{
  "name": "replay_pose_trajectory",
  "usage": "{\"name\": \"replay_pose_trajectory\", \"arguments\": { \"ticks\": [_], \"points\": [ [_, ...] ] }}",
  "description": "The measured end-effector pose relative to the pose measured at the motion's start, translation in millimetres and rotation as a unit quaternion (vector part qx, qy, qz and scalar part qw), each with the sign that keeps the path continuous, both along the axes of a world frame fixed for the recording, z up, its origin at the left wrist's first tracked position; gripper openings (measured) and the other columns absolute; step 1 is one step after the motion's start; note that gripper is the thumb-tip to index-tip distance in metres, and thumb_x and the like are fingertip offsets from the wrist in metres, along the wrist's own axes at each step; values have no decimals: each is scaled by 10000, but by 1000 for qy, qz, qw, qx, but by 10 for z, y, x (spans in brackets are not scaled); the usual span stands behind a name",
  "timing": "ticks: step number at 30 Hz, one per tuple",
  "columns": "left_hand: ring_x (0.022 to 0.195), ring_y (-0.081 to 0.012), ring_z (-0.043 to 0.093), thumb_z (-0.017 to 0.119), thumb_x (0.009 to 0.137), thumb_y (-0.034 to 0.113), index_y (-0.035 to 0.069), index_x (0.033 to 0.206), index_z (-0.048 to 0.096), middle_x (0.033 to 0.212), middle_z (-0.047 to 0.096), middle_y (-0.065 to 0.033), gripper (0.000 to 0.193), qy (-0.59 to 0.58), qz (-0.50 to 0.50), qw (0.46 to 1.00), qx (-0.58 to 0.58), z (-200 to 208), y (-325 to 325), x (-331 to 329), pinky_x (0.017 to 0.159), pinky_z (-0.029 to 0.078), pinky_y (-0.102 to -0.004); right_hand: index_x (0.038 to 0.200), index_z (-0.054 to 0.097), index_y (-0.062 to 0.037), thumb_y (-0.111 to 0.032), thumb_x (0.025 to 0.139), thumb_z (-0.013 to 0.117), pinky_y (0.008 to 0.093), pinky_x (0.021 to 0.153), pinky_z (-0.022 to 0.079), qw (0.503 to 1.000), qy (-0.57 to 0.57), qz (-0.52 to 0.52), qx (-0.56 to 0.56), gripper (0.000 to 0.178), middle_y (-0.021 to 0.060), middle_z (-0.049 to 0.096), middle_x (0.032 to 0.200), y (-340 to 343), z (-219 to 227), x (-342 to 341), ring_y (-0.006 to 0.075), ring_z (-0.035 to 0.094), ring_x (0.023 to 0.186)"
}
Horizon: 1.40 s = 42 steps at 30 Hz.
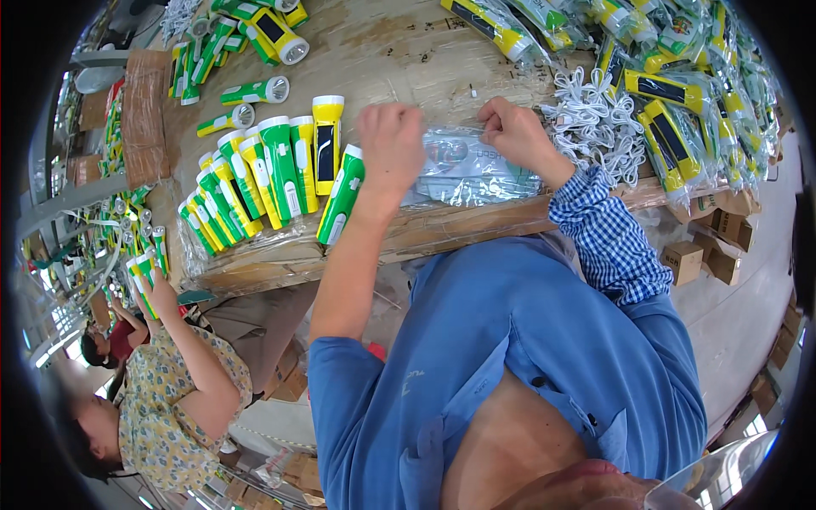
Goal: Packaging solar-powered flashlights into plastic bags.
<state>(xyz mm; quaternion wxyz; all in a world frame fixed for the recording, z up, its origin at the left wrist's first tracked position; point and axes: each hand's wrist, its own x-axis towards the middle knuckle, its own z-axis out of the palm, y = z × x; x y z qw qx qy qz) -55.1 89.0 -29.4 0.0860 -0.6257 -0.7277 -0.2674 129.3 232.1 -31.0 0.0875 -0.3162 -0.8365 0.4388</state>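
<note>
My left hand (391, 144) is over the table, its fingers curled and slightly blurred; whatever they hold, if anything, is hidden. Just left of that wrist a green and white flashlight (342, 197) lies tilted at the table's front edge. Clear plastic bags (476, 174) lie in a flat stack between my hands. At their upper right, my right hand (517, 134) has thumb and forefinger pinched together beside the bags' far edge; what is between them is too small to make out. A row of green and yellow flashlights (276, 161) leans together to the left.
White coiled cables (599, 123) are heaped right of my right hand. Bagged flashlights (671, 140) pile up at the far right, loose ones (268, 38) at the far left. Cardboard boxes (684, 261) stand below on the right. A person (183, 382) at left holds flashlights.
</note>
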Motion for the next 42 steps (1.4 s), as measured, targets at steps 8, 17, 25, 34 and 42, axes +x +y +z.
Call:
{"name": "replay_pose_trajectory", "arguments": {
  "ticks": [8,17,25,34,42],
  "points": [
    [908,-290,597,784,712,85,99,908,690,904,639,-52,217,-93,-97,990,30,-135,173,300,810,483,-410,1014,637,-7,-62,766,753,419,690,548,1000,-10,-12,16,279,133,717,780,-20,7,-20,327,714,766],
    [907,-285,589,783,707,79,111,873,682,914,637,-37,198,-105,-82,991,-5,-48,200,298,804,483,-414,1003,628,-6,-42,772,739,431,674,543,999,15,-19,23,259,134,708,766,-64,-3,3,336,710,751],
    [893,-283,573,767,704,122,117,844,672,861,590,-42,170,-48,-76,996,-22,29,206,270,792,462,-435,1017,661,-80,-46,798,701,459,684,544,997,31,2,66,224,136,694,827,-76,8,32,356,692,761],
    [910,-285,574,678,725,129,109,824,643,872,600,-72,106,-17,-34,999,23,-300,-4,277,849,434,-452,976,704,-105,-150,853,667,469,705,543,887,-298,250,247,136,156,634,954,213,477,191,374,665,874],
    [1249,-342,535,645,890,147,86,1252,649,1226,646,-128,367,-337,-23,940,54,-409,-259,433,1111,374,-466,1075,647,-71,-83,728,706,456,861,498,835,267,380,293,353,122,617,972,-572,714,-1303,352,624,953]
  ]
}}
